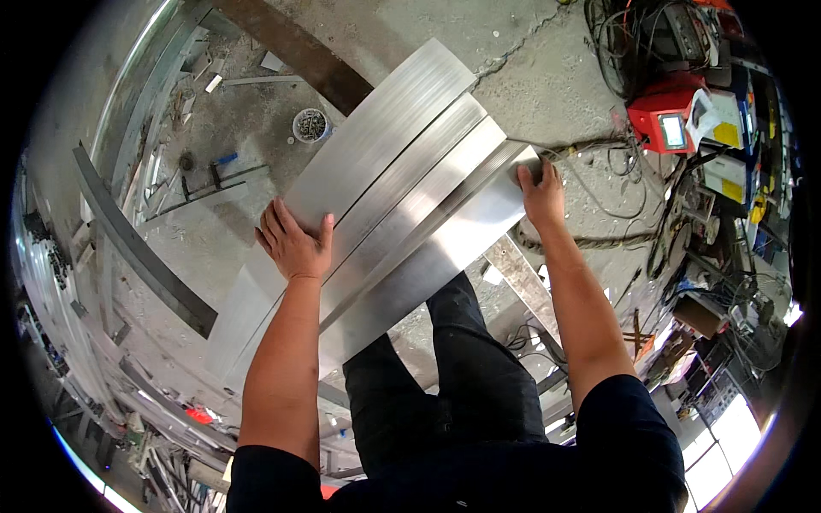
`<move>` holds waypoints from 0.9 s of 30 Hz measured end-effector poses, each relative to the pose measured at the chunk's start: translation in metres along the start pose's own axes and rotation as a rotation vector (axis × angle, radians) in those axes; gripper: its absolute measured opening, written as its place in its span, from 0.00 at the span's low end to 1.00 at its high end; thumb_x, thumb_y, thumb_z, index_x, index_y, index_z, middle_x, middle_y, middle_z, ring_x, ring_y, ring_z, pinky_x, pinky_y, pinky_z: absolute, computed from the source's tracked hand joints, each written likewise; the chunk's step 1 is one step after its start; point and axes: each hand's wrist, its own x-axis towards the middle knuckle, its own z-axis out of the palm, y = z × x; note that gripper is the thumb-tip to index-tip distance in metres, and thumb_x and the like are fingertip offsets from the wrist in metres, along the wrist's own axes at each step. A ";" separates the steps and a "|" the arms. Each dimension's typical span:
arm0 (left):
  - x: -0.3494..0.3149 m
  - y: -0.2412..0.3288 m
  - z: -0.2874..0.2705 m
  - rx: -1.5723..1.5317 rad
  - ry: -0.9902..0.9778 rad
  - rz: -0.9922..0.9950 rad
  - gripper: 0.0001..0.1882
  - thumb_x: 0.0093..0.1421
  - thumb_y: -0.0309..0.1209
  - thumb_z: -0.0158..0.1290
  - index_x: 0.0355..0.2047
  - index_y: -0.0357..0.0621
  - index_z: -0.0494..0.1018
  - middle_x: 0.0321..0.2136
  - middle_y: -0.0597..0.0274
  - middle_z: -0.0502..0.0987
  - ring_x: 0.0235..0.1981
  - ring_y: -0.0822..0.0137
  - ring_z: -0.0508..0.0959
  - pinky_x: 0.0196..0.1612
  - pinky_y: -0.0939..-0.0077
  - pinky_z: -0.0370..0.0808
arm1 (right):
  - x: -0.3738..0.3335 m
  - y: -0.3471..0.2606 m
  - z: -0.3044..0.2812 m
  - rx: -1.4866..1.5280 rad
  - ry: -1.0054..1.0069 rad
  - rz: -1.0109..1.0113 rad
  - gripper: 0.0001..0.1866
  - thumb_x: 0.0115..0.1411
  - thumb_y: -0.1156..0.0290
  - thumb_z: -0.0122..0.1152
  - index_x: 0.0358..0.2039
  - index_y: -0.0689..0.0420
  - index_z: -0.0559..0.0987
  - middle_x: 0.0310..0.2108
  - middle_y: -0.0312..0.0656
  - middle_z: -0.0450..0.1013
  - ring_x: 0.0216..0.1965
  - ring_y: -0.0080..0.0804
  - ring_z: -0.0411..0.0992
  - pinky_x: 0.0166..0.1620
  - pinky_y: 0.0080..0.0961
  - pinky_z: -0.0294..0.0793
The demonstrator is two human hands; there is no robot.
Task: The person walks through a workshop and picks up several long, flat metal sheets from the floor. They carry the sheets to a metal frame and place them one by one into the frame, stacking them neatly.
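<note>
Several long brushed-steel channels (402,184) lie side by side in front of me, running from lower left to upper right. My left hand (293,242) rests flat on the left edge of this stack, thumb on top of the metal. My right hand (540,190) grips the far right corner of the outermost channel, fingers curled over its end. Both forearms reach up from the lower edge, and my dark trousers show below the metal.
A small round tin of screws (310,125) sits on the concrete floor (547,77) at upper left. A red welding machine (671,120) with tangled cables stands at upper right. A dark steel bar (137,248) and metal offcuts lie at left. A steel frame leg (523,286) shows under the channels.
</note>
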 end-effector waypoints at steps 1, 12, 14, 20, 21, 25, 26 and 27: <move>0.001 0.000 0.001 0.000 0.002 0.002 0.51 0.54 0.66 0.45 0.63 0.35 0.50 0.59 0.43 0.57 0.62 0.46 0.54 0.64 0.43 0.46 | 0.001 0.000 -0.001 0.030 -0.021 0.038 0.31 0.58 0.52 0.58 0.53 0.64 0.69 0.50 0.59 0.69 0.53 0.54 0.66 0.54 0.41 0.66; 0.002 0.001 0.003 0.026 0.031 0.039 0.50 0.54 0.64 0.47 0.61 0.34 0.52 0.57 0.41 0.59 0.60 0.43 0.58 0.63 0.43 0.48 | 0.013 -0.023 -0.012 0.187 -0.048 0.161 0.25 0.57 0.55 0.60 0.45 0.65 0.76 0.40 0.56 0.74 0.44 0.53 0.73 0.47 0.39 0.71; 0.003 0.001 0.003 0.024 0.035 0.045 0.50 0.54 0.65 0.46 0.61 0.34 0.53 0.57 0.41 0.59 0.59 0.43 0.58 0.63 0.43 0.49 | 0.017 -0.025 -0.012 0.147 -0.081 0.178 0.24 0.58 0.55 0.59 0.44 0.64 0.76 0.41 0.55 0.74 0.43 0.53 0.72 0.47 0.40 0.71; 0.001 -0.003 0.004 0.010 0.063 0.060 0.50 0.54 0.66 0.44 0.61 0.34 0.53 0.56 0.41 0.60 0.58 0.42 0.59 0.62 0.43 0.49 | 0.013 -0.018 -0.001 0.119 -0.042 0.032 0.24 0.59 0.54 0.57 0.46 0.62 0.75 0.42 0.55 0.73 0.45 0.54 0.71 0.47 0.42 0.70; 0.001 -0.003 0.004 0.011 0.073 0.057 0.50 0.54 0.66 0.44 0.61 0.34 0.54 0.55 0.40 0.60 0.57 0.41 0.60 0.62 0.43 0.50 | 0.013 -0.019 -0.001 0.102 -0.044 0.043 0.24 0.59 0.54 0.57 0.46 0.62 0.74 0.42 0.55 0.73 0.45 0.54 0.71 0.47 0.42 0.70; -0.001 -0.002 -0.002 -0.003 0.049 0.036 0.50 0.54 0.66 0.45 0.61 0.35 0.53 0.56 0.41 0.60 0.58 0.43 0.59 0.62 0.43 0.49 | 0.012 -0.019 -0.003 0.068 -0.075 0.062 0.24 0.60 0.54 0.56 0.46 0.63 0.74 0.43 0.55 0.73 0.44 0.54 0.71 0.47 0.42 0.70; 0.000 -0.002 -0.003 0.003 0.029 0.025 0.50 0.53 0.66 0.46 0.62 0.35 0.52 0.56 0.43 0.60 0.59 0.44 0.58 0.63 0.43 0.49 | 0.011 -0.018 -0.004 0.067 -0.092 0.062 0.24 0.60 0.54 0.55 0.46 0.63 0.74 0.43 0.55 0.73 0.44 0.54 0.71 0.47 0.42 0.70; 0.000 -0.002 -0.003 0.009 0.008 0.014 0.50 0.53 0.66 0.46 0.62 0.36 0.51 0.57 0.44 0.59 0.60 0.45 0.57 0.63 0.43 0.48 | 0.011 -0.018 -0.004 0.062 -0.099 0.057 0.25 0.60 0.53 0.55 0.47 0.63 0.73 0.43 0.55 0.72 0.45 0.54 0.70 0.48 0.43 0.69</move>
